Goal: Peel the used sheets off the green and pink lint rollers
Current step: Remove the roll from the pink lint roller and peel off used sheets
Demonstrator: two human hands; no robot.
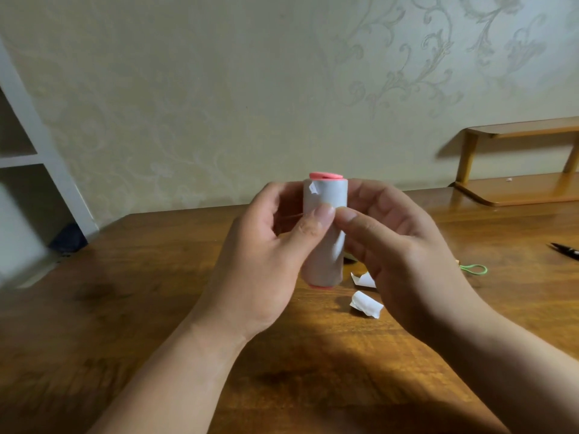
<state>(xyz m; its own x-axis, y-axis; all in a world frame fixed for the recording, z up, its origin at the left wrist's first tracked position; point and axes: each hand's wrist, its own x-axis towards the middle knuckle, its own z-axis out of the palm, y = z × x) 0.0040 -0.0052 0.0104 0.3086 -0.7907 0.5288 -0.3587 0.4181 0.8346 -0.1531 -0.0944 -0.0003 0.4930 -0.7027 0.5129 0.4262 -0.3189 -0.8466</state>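
Note:
I hold the pink lint roller (pixel 326 195) upright above the wooden table (pixel 156 308); its grey-white sheet roll has pink end caps at top and bottom. My left hand (pixel 266 261) wraps the roll from the left, thumb pressed on its front. My right hand (pixel 398 245) touches the roll from the right, its fingertip meeting the left thumb on the sheet's surface. A small torn white flap (pixel 313 187) sticks up near the roll's top. Two crumpled peeled sheets (pixel 366 303) lie on the table below my right hand. No green roller is visible.
A green elastic loop (pixel 474 269) lies on the table at the right, and a black pen (pixel 565 250) near the right edge. A low wooden shelf (pixel 517 189) stands at the back right. A white shelving unit (pixel 28 158) is at the left.

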